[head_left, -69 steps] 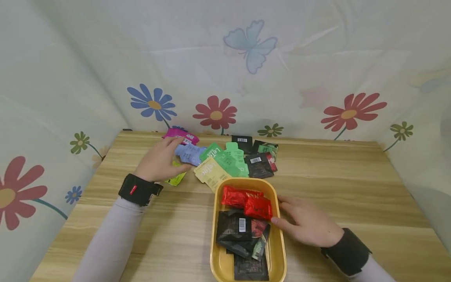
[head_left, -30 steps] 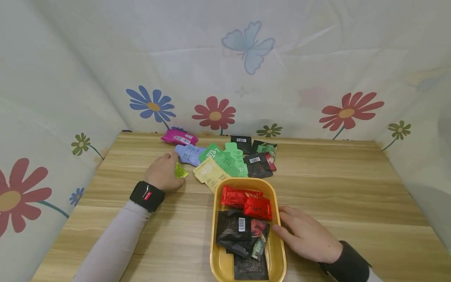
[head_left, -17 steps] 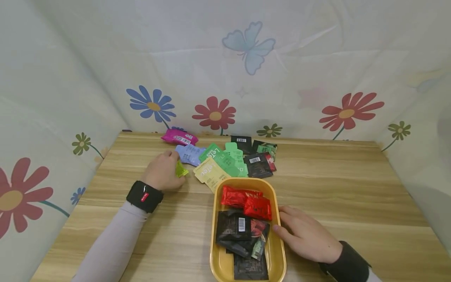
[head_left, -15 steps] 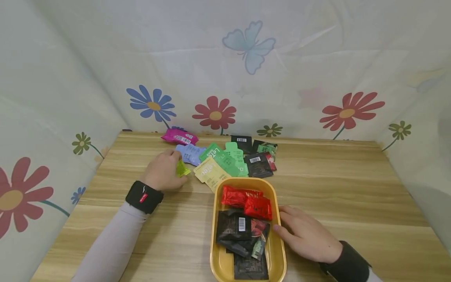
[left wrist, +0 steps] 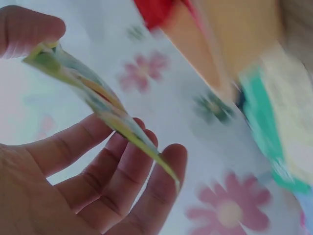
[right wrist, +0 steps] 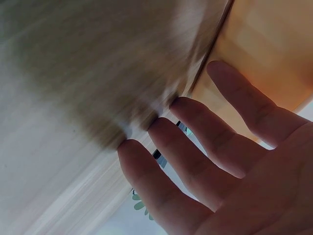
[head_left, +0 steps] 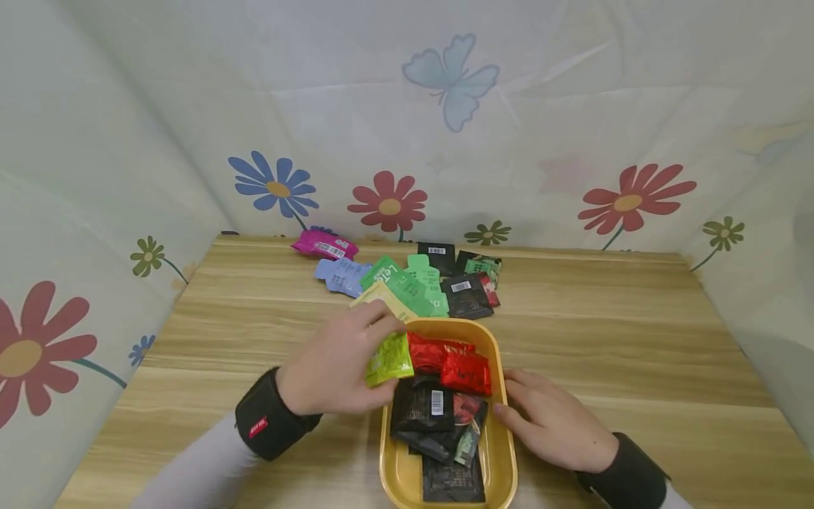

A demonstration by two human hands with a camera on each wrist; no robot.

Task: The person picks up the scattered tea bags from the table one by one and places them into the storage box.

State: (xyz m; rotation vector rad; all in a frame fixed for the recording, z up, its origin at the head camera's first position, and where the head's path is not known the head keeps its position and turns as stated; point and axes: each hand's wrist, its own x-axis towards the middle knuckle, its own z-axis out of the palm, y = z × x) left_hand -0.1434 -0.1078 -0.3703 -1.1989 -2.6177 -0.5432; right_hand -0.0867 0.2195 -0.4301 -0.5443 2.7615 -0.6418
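My left hand (head_left: 340,357) pinches a yellow-green packet (head_left: 391,359) between thumb and fingers, over the left rim of the yellow tray (head_left: 385,452). In the left wrist view the packet (left wrist: 105,105) appears nearly edge-on, thumb on one end and fingertips along the other. Against the tray's right wall rests my right hand (head_left: 553,417), its fingers relaxed. The right wrist view shows those fingers (right wrist: 195,147) spread, with fingertips by the tabletop and the orange-yellow tray wall. Inside the tray lie two red packets (head_left: 466,373) and several black sachets (head_left: 422,410).
Behind the tray, a pale yellow sachet (head_left: 388,300), green sachets (head_left: 397,283), a blue sachet (head_left: 343,276) and a magenta packet (head_left: 325,244) lie on the wooden table (head_left: 604,325). Several black sachets (head_left: 466,295) lie further right. A flowered curtain (head_left: 540,106) stands behind the table.
The left hand has lifted the yellow-green packet off the table and carried it right and nearer, to the tray's left rim. The right hand and tray have hardly moved over the last second.
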